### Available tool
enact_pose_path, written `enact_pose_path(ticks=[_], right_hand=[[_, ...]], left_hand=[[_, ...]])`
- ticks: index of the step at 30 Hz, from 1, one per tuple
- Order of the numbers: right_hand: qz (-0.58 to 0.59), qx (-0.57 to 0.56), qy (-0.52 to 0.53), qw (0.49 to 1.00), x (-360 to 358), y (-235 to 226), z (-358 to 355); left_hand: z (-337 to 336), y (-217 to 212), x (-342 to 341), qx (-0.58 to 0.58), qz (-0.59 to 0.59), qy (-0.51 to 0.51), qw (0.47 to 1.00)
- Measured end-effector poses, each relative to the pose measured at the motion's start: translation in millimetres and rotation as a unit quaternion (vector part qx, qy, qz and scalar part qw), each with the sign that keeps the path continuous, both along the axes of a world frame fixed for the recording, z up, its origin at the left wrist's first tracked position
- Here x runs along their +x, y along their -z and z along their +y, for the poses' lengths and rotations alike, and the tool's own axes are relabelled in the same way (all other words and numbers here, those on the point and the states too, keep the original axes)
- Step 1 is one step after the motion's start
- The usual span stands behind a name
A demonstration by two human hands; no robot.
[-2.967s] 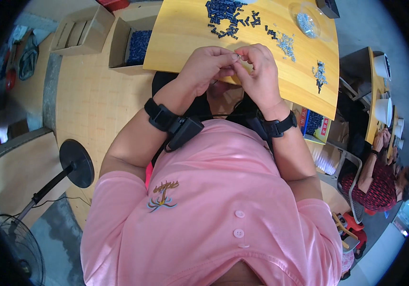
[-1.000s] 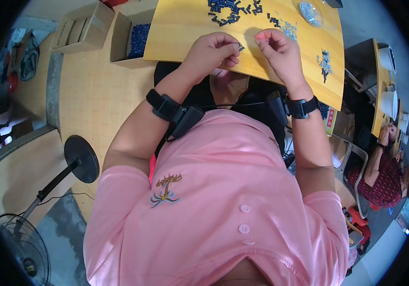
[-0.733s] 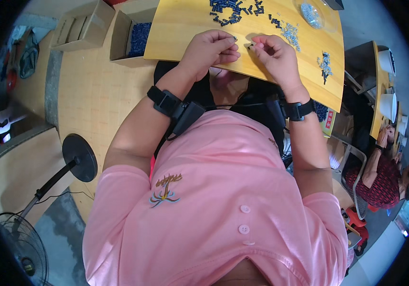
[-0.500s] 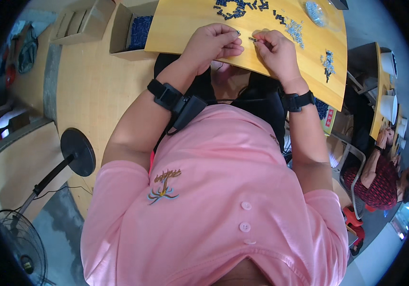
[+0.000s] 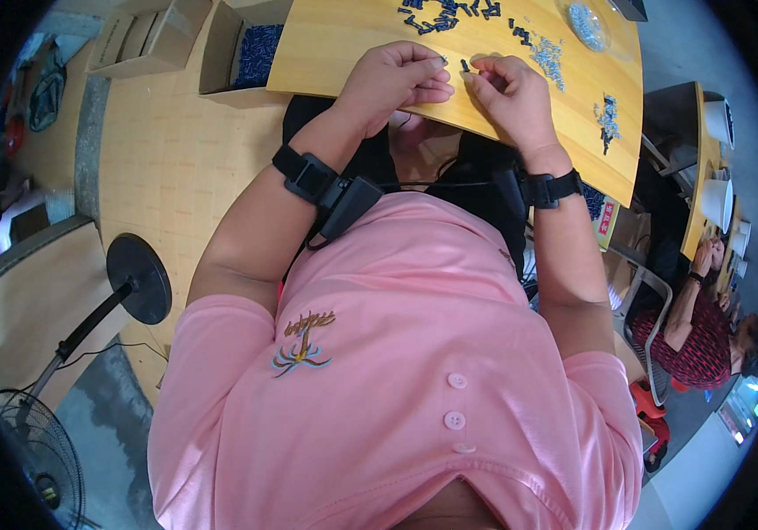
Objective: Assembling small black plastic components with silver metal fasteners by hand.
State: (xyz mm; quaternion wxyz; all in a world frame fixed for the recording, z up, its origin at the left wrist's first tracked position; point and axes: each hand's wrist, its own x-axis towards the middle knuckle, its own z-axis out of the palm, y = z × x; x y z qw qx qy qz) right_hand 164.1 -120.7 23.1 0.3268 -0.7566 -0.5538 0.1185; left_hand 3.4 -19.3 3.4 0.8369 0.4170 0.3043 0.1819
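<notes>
My left hand [image 5: 399, 87] is over the near edge of the yellow table, thumb and index finger pinched on a tiny metallic piece [image 5: 443, 60], too small to name. Facing it, my right hand [image 5: 515, 95] has its thumb and index finger at a small black part [image 5: 465, 66], which stands out from the fingertips toward the left hand. A short gap separates the two hands. Beyond them lie a scatter of black parts [image 5: 432, 16] and a heap of small silvery pieces [image 5: 549, 64].
A clear round dish [image 5: 586, 25] of silvery pieces stands at the table's far right. Another small pile [image 5: 607, 119] lies near the right edge. Left of the table, a cardboard box [image 5: 217, 66] holds dark blue parts. A fan [image 5: 39, 450] stands lower left; a co-worker [image 5: 688, 340] sits at right.
The black part at my right fingertips has turned from lying level to pointing more upright. My left hand has hardly moved.
</notes>
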Motion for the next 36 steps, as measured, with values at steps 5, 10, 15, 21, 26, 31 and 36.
enact_pose_path(ticks=[5,10,15,21,26,31,36], right_hand=[[-0.011,-0.004,0.017,1.000,-6,1,6],[-0.036,0.032,0.011,0.999,-5,7,10],[-0.038,0.033,-0.009,0.999,-10,-2,4],[-0.023,0.066,-0.067,0.995,-22,-20,-10],[-0.030,0.105,-0.065,0.992,-27,-24,-13],[0.012,0.113,-0.034,0.993,-25,-22,-14],[0.335,0.117,0.075,0.932,-24,-19,-16]], left_hand=[[1,3,0,0.002,0.002,0.003,1.000],[1,2,0,0.004,-0.007,0.008,1.000],[2,4,0,0.002,0.003,0.012,1.000],[4,-8,1,-0.001,0.020,0.040,0.999],[-3,-19,4,0.051,0.052,0.061,0.995],[-7,-24,8,0.056,0.027,0.031,0.998],[-13,-28,13,0.099,0.031,0.011,0.995]])
